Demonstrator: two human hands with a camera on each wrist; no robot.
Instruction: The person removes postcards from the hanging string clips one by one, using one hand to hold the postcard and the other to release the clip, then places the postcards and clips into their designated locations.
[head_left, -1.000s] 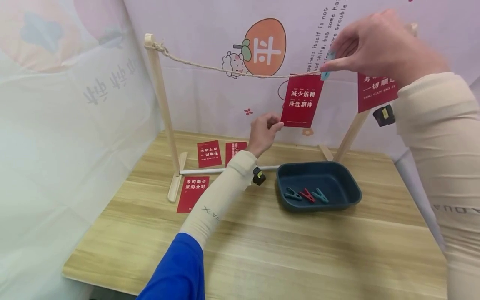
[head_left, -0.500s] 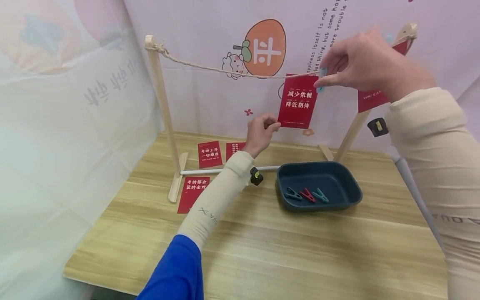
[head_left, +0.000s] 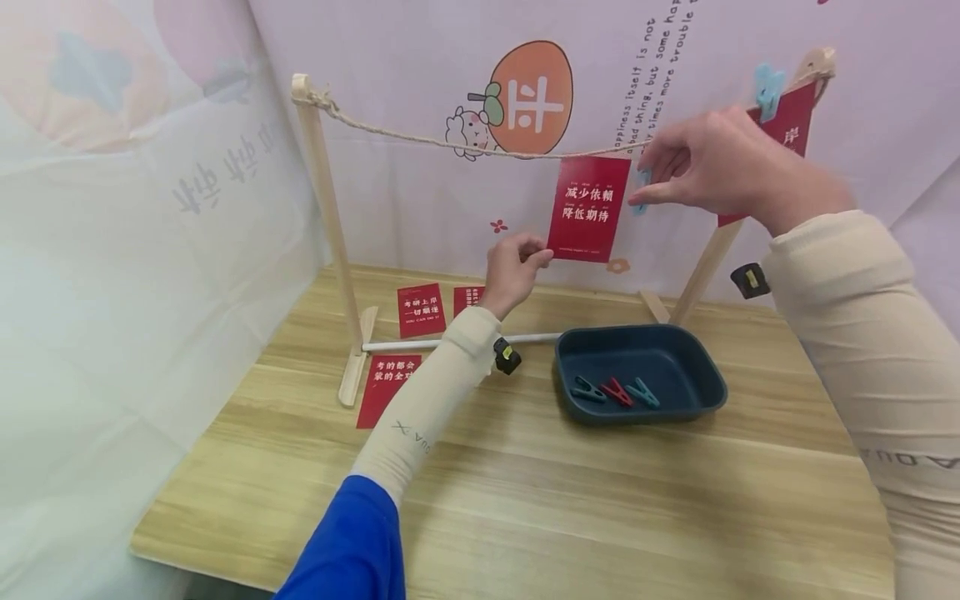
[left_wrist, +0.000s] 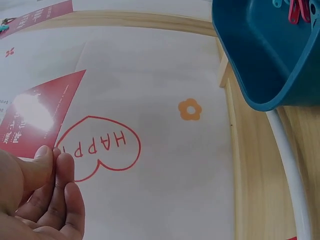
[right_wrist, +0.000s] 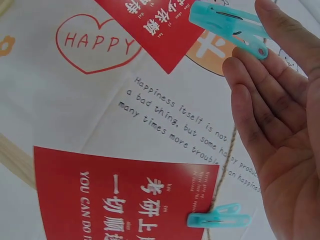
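My left hand [head_left: 513, 271] pinches the lower left corner of a red card [head_left: 588, 208] printed with white characters. The card stands upright, its top edge right at the twine line [head_left: 420, 138]. Beside the card's upper right edge, my right hand [head_left: 731, 171] holds a light blue clothespin [right_wrist: 222, 21] between thumb and fingertips. In the right wrist view its tip overlaps the card's edge. Farther right, another red card [right_wrist: 125, 195] hangs from the twine under a second light blue clothespin [right_wrist: 217, 220]; my right hand partly hides this card in the head view.
Wooden posts [head_left: 326, 208] hold up the twine, with a white rod [head_left: 405, 343] low between them. A dark blue basin [head_left: 637, 333] on the table contains several clothespins [head_left: 617, 392]. More red cards [head_left: 422, 310] lie at the table's left, one partly behind my left arm.
Both hands have shifted left and down, taking the card and clothespin along. The clothespin has dropped from the twine's height to below it. More of the hanging card on the right now shows.
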